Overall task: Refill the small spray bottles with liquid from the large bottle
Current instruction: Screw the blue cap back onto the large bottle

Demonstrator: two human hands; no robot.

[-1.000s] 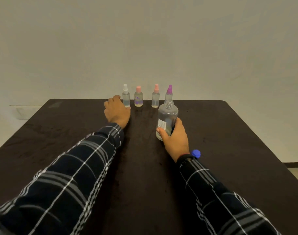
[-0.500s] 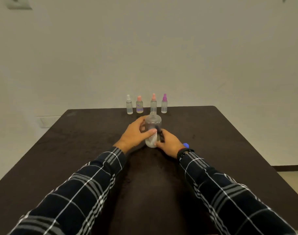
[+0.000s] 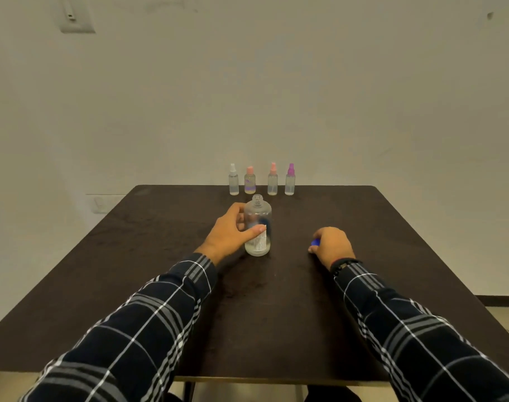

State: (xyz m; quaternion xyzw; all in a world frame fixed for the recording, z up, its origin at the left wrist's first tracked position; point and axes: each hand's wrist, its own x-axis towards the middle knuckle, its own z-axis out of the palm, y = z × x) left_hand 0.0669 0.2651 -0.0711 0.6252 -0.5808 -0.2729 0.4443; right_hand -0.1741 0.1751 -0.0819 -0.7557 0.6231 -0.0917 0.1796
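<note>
At the middle of the surface: we see the large clear plastic bottle [image 3: 257, 227] standing upright, its threaded neck uncapped and a white printed label on its side.
Left hand [image 3: 230, 235]: we find it gripping the large bottle from the left, thumb laid across the label and fingers [image 3: 237, 209] curled round the far side.
Right hand [image 3: 333, 245]: it rests on the surface, well apart from the large bottle on its right, with the fingers curled down over a small blue cap [image 3: 315, 242].
Blue cap: we see only an edge of it, at the fingertips.
Small spray bottles: four clear ones stand upright in a row at the far edge, apart from each other and beyond the large bottle; from the left, white-topped bottle [image 3: 233, 182], pink-topped bottle with a purple label [image 3: 250, 182], salmon-topped bottle [image 3: 272, 181], purple-topped bottle [image 3: 290, 181].
Surface: a dark brown tabletop [image 3: 276, 314].
Sleeves: dark plaid on both arms; we note a dark beaded bracelet [image 3: 344, 264] at the right wrist.
Wall: pale, with a switch plate [image 3: 76, 15] at upper left.
</note>
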